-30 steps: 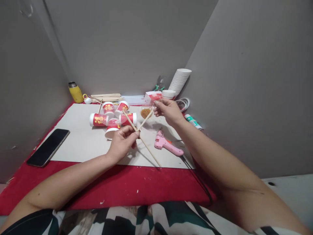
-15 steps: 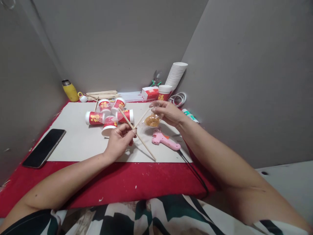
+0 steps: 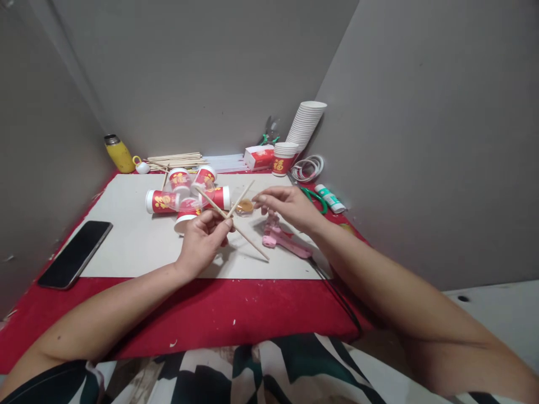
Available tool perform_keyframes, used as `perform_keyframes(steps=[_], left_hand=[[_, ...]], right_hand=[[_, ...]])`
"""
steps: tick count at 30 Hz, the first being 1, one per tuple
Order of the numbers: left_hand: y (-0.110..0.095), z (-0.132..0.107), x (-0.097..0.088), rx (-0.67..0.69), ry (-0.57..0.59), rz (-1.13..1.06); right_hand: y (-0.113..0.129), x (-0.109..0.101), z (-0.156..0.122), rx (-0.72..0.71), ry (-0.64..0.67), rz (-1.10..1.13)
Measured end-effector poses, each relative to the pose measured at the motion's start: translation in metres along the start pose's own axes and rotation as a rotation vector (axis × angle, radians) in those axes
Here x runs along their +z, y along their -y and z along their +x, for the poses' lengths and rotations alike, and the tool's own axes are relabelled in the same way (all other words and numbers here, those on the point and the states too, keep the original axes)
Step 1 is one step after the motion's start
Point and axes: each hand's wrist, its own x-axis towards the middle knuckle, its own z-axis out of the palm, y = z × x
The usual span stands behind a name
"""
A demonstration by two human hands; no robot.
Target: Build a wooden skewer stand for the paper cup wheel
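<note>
My left hand (image 3: 204, 238) is closed on two thin wooden sticks (image 3: 231, 217) that cross in an X just above its fingertips. My right hand (image 3: 286, 205) reaches in from the right with thumb and forefinger pinched at the edge of a small clear container with amber contents (image 3: 245, 206), close to the sticks' crossing. A cluster of red paper cups with gold characters (image 3: 168, 200), joined with clear plastic, lies on the white board (image 3: 135, 241) behind the sticks. A pink glue gun (image 3: 290, 245) lies on the board under my right wrist.
A black phone (image 3: 76, 253) lies at the board's left edge on the red cloth (image 3: 210, 314). Along the back wall are a yellow bottle (image 3: 119, 155), a pile of wooden sticks (image 3: 174, 160), a red-and-white box (image 3: 259, 157), stacked cups (image 3: 305, 123), a coiled cable (image 3: 308, 168) and a green-white tube (image 3: 330, 197).
My right hand has come down and toward the board with the amber container, now left of its fingertips. The left hand keeps the crossed sticks almost still. The view shifted slightly.
</note>
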Motion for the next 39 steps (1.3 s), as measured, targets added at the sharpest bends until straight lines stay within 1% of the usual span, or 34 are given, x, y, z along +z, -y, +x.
perform_keyframes(steps=[2, 3, 5, 8, 11, 16, 20, 23, 26, 32, 36, 39], left_hand=[[0.001, 0.0, 0.0, 0.015, -0.002, -0.001], [0.001, 0.0, 0.0, 0.023, -0.001, -0.005], [0.001, 0.0, 0.0, 0.033, -0.002, -0.014], [0.001, -0.001, 0.001, 0.041, -0.01, -0.016], [-0.001, -0.002, 0.002, 0.027, -0.004, 0.0], [-0.005, -0.001, 0.0, -0.007, 0.057, 0.031], [-0.001, 0.001, -0.002, -0.033, 0.118, 0.043], [0.004, 0.001, -0.002, -0.059, 0.126, 0.031], [0.004, 0.001, -0.002, -0.052, 0.121, 0.056], [-0.008, 0.0, -0.001, 0.035, 0.066, 0.155], [-0.008, -0.004, -0.002, 0.165, 0.064, 0.27], [-0.004, -0.006, -0.003, 0.25, 0.084, 0.356]], right_hand=[[0.006, 0.01, -0.014, 0.025, 0.14, 0.021], [0.008, 0.015, -0.019, 0.024, 0.18, 0.019], [0.009, 0.024, -0.027, -0.048, 0.245, -0.035], [0.01, 0.033, -0.03, -0.203, 0.288, -0.148], [0.011, 0.038, -0.031, -0.265, 0.306, -0.173], [0.01, 0.04, -0.031, -0.259, 0.299, -0.146], [0.007, 0.039, -0.031, -0.249, 0.295, -0.124], [0.006, 0.039, -0.031, -0.249, 0.314, -0.144], [0.005, 0.039, -0.032, -0.273, 0.315, -0.162], [0.006, 0.039, -0.032, -0.325, 0.304, -0.159], [0.01, 0.037, -0.032, -0.346, 0.213, -0.14], [0.015, 0.036, -0.034, -0.312, 0.163, -0.131]])
